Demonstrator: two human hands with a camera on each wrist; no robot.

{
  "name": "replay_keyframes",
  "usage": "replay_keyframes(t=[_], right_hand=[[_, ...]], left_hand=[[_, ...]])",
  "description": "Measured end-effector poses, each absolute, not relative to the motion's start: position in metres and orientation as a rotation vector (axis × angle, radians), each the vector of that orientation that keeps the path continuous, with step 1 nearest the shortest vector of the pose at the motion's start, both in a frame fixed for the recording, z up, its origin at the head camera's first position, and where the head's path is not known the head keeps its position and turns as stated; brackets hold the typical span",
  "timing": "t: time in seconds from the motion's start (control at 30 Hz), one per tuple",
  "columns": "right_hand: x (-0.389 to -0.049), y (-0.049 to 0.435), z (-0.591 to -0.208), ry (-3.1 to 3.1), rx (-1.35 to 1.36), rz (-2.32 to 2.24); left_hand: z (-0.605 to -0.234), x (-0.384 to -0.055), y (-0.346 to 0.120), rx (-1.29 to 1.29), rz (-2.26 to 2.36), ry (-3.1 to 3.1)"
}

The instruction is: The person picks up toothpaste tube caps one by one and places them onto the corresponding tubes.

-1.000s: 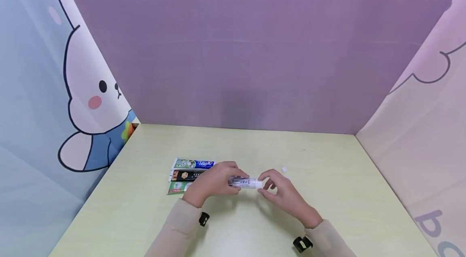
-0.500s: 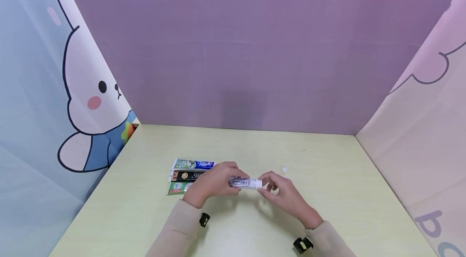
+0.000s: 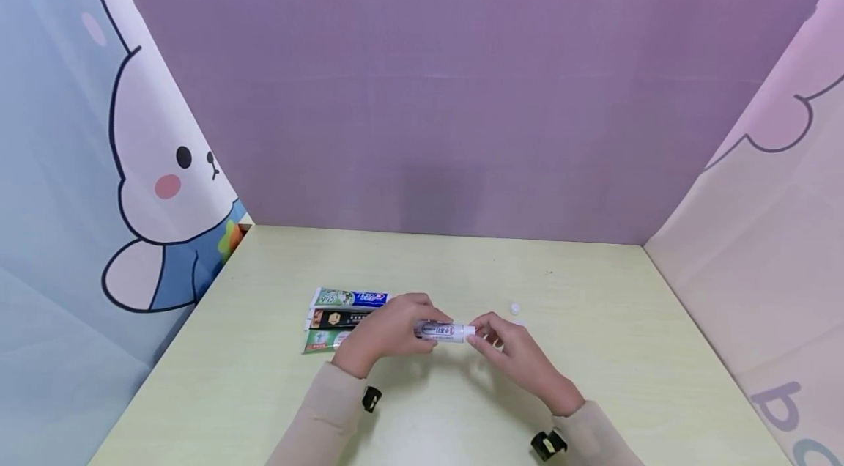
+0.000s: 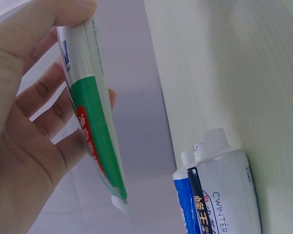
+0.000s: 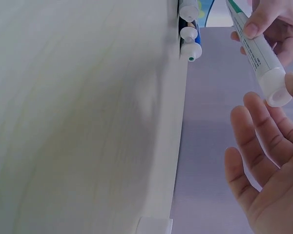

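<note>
My left hand [image 3: 390, 327] grips a white toothpaste tube [image 3: 440, 331] between thumb and fingers, above the table. Its green crimped end [image 4: 100, 126] shows in the left wrist view. At the other end is a white cap [image 5: 276, 92], which my right hand [image 3: 517, 352] pinches with thumb and index finger. The remaining right fingers spread loosely below the cap. Left of the hands, three more tubes lie side by side: a blue and green one [image 3: 349, 297], a black one [image 3: 335, 318] and a green one [image 3: 323, 340], partly behind my left hand.
A small white cap [image 3: 515, 309] lies on the table beyond my right hand. Bare threaded nozzles, such as this white nozzle [image 4: 216, 139], show on the lying tubes. A purple backdrop [image 3: 448, 121] rises behind the pale table [image 3: 435, 415], with printed curtains at both sides.
My right thumb has slid slightly upward across the cap, with the right fingers shifting a little. The left hand and the tube stay nearly in place, and the lying tubes have not moved.
</note>
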State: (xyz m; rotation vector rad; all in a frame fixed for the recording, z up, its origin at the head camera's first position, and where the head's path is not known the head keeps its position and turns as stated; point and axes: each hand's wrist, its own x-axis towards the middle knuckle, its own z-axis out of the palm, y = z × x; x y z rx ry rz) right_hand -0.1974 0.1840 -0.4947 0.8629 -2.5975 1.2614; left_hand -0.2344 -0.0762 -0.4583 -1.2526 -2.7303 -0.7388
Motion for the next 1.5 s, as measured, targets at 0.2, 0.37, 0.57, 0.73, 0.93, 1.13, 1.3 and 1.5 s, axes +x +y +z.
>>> replay_keyframes(t=[0.2,0.37,0.57,0.73,0.93,1.13,1.3,1.5], right_hand=[[-0.197,0.1846,-0.4933,-2.634,0.853,1.236],[-0.1976,0.1842,-0.4938,-2.637,0.849,1.228],[-0.1968,0.1822,-0.4951,-2.557,0.887,1.311],[-0.196,0.1795,-0.4945,-2.541,0.904,1.376],[-0.1963,0.1773,-0.4943,-2.531,0.929,1.415],[-0.1965,0.1777,-0.4933,-2.505,0.952,1.391],[-0.1964,0.1796,-0.4924,-2.49,0.968,1.382],[-0.1968,0.1818,-0.4912,-2.461,0.995,1.406]], left_hand=[[-0.4562,-0.2336,-0.0753,-1.255,-0.745,-2.734],[-0.456,-0.2336,-0.0751,-1.255,-0.746,-2.738],[-0.456,-0.2333,-0.0756,-1.255,-0.753,-2.733],[-0.4555,-0.2324,-0.075,-1.266,-0.777,-2.727],[-0.4566,-0.2325,-0.0744,-1.275,-0.78,-2.71],[-0.4581,-0.2329,-0.0748,-1.282,-0.795,-2.688],[-0.4584,-0.2326,-0.0746,-1.277,-0.829,-2.691],[-0.4572,-0.231,-0.0759,-1.263,-0.897,-2.694]])
